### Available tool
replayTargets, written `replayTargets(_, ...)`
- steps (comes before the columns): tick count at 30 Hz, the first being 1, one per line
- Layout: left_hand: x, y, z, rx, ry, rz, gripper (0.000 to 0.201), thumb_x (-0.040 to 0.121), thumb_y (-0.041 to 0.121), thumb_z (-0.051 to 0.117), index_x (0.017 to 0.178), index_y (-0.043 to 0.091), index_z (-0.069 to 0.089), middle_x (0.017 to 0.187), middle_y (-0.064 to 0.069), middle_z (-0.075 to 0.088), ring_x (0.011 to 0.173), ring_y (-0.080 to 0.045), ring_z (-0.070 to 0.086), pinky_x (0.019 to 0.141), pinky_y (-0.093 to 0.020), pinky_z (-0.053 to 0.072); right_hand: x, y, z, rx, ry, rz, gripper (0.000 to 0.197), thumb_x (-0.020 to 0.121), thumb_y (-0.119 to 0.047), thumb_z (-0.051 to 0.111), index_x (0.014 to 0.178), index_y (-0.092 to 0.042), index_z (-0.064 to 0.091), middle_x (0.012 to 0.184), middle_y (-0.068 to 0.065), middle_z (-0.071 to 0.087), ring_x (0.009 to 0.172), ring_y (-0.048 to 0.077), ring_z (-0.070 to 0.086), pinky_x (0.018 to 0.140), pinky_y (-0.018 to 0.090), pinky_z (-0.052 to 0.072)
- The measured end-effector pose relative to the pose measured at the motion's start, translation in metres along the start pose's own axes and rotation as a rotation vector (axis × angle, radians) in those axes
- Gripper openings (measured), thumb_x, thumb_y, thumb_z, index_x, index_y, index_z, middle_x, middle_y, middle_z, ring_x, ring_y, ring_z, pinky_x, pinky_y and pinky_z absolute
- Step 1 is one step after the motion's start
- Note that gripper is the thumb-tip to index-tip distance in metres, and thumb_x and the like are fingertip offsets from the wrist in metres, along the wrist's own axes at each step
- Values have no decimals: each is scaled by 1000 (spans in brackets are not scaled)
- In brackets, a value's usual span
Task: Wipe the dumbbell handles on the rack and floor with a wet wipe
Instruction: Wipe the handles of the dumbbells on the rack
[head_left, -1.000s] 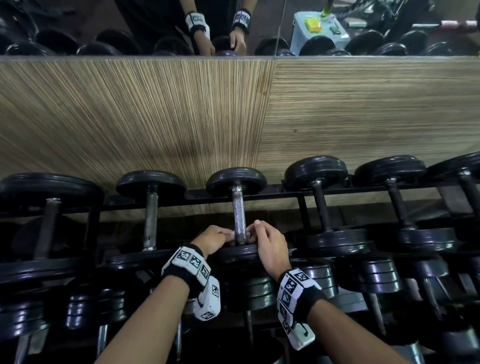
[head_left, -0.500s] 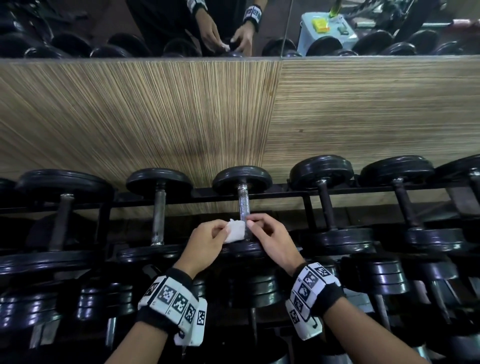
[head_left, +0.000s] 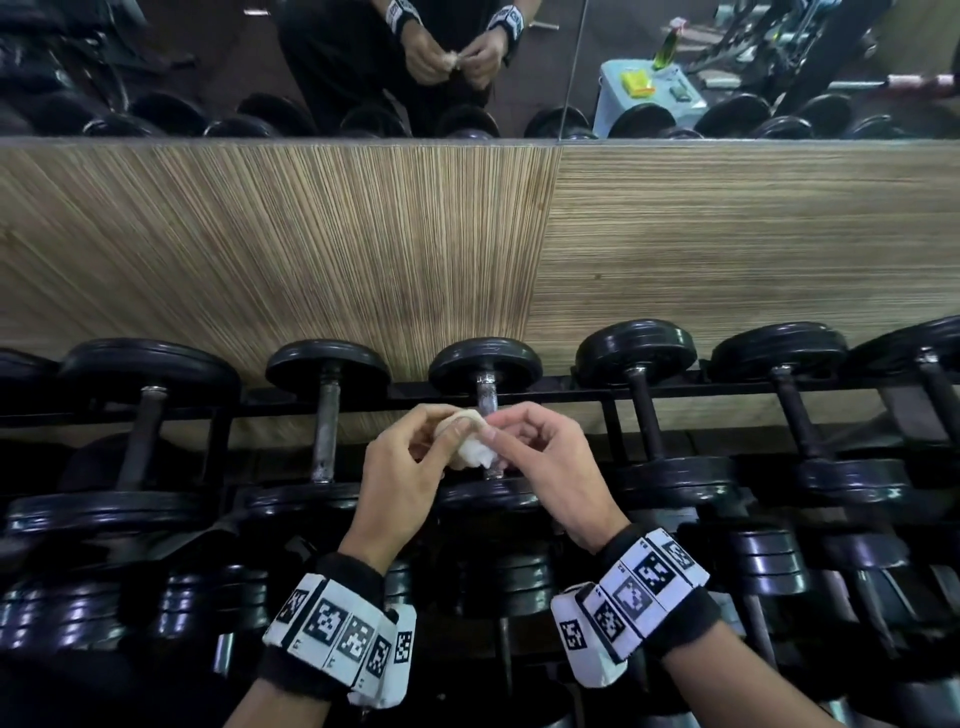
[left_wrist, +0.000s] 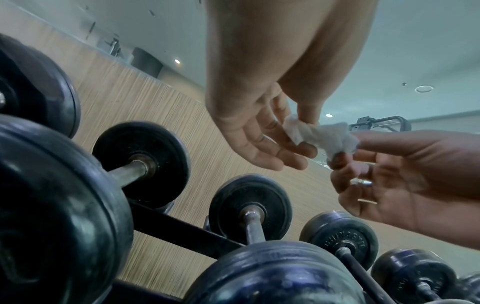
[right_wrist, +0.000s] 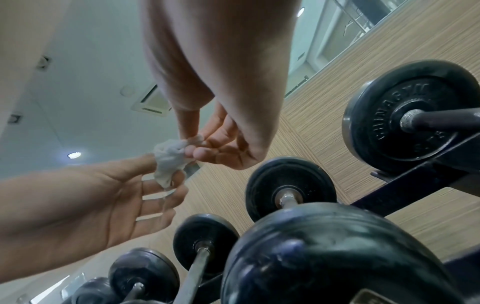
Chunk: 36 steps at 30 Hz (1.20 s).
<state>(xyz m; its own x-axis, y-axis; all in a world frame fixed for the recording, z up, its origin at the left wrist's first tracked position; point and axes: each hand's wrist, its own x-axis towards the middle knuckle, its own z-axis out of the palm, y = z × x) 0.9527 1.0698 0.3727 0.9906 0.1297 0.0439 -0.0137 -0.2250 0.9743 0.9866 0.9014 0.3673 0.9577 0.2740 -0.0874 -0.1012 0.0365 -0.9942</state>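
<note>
Together, the left hand (head_left: 400, 478) and right hand (head_left: 550, 467) are pinching a crumpled wet wipe (head_left: 472, 449), seemingly just above a racked dumbbell's handle (head_left: 487, 396).

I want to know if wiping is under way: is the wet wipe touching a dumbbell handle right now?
No: the wet wipe is pinched between the left hand and right hand in the air, clear of any handle.
</note>
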Motion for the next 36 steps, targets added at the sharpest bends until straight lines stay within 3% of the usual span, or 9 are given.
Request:
replayTargets(6, -1, 4, 0, -20, -5, -45, 16, 94, 33, 65, 105, 22, 71, 98, 4, 74, 95, -14, 70, 76, -40, 61, -11, -6, 0, 22, 92, -41, 22, 92, -9, 72, 113, -8, 69, 85, 27, 66, 76, 20, 62, 77, 26, 55)
replayTargets(11, 0, 7, 1, 46, -8, 1, 17, 93, 42, 66, 101, 28, 72, 97, 5, 74, 96, -14, 70, 87, -48, 56, -21, -10, -6, -87, 24, -12, 21, 92, -20, 73, 112, -16, 72, 94, 9, 74, 80, 8, 62, 80, 23, 53)
replayTargets(16, -1, 16, 7, -66, -29, -55, 14, 95, 28, 65, 102, 17, 71, 93, -1, 75, 93, -19, 71, 85, -42, 59, -20, -9, -9, -12, 50, 40, 18, 92, -19, 72, 108, -9, 73, 95, 16, 74, 77, 19, 66, 74, 31, 54)
replayTargets(20, -3, 23, 13, -306, -51, -310, 24, 98, 26, 58, 105, 4, 67, 97, -13, 74, 91, -24, 72, 72, -33, 62, -22, -11, -9, 54, 53, 10, 28, 90, -6, 72, 117, -10, 66, 89, 16, 72, 75, 18, 67, 71, 26, 54)
replayTargets(22, -2, 24, 13, -362, -59, -356, 26, 99, 25, 56, 105, 2, 66, 99, -18, 73, 86, -21, 71, 66, -28, 61, -24, -12, -9, 74, 64, -14, 32, 89, -4, 73, 119, -13, 62, 85, 13, 71, 75, 19, 67, 73, 26, 55)
replayTargets(27, -4, 22, 14, -349, 13, -281, 20, 96, 17, 61, 109, 2, 63, 96, -15, 73, 80, -18, 72, 63, -27, 59, -32, -16, -7, -10, -7, -56, 23, 92, -6, 71, 113, -15, 68, 94, 17, 72, 80, 26, 68, 81, 36, 57)
replayTargets(30, -10, 22, 17, -341, 72, -234, 24, 93, 17, 66, 113, 6, 58, 96, -12, 72, 83, -19, 73, 64, -25, 59, -30, -15, -6, -12, 2, -31, 30, 91, -6, 72, 119, -17, 72, 96, 18, 72, 84, 26, 66, 87, 44, 56)
replayTargets(33, -15, 21, 20, -372, 116, -239, 29, 88, 15, 71, 112, 5, 58, 101, -13, 70, 87, -19, 74, 68, -25, 60, -30, -14, -6, -5, 35, -18, 34, 89, -5, 74, 122, -15, 71, 90, 13, 73, 86, 29, 69, 91, 39, 55)
replayTargets(36, -17, 21, 18, -414, 143, -262, 24, 91, 20, 67, 108, 4, 63, 102, -14, 72, 92, -22, 73, 70, -26, 60, -32, -15, -5, -26, 41, -38, 36, 89, -5, 74, 122, -18, 70, 98, 17, 73, 90, 38, 69, 90, 40, 56)
